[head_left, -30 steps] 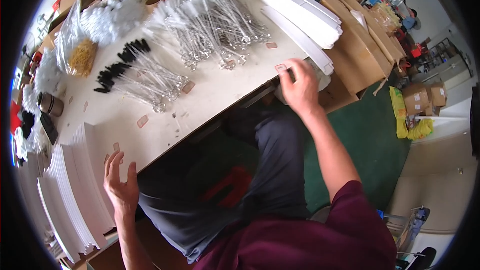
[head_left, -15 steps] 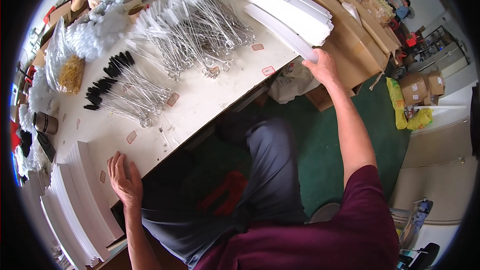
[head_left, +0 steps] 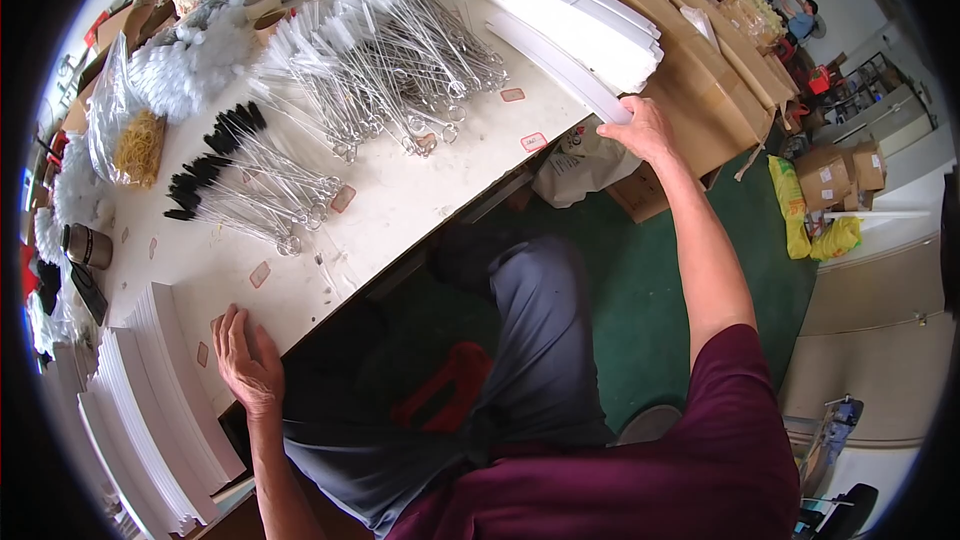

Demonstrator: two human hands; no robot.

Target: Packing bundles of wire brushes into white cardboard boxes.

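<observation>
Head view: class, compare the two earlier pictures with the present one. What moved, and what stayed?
The right hand has reached forward and right and taken hold of the near end of a long, flat white strip. The left hand, earlier with fingers curled, now lies flatter on the white tabletop. The metal-wire brushes with black bristles and the metal-wire brushes with pale bristles lie as before.

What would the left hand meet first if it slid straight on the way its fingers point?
Past a bare stretch of white tabletop, the left hand would probably reach the black-bristled brushes first, though the fisheye bend leaves the exact line uncertain.
</observation>
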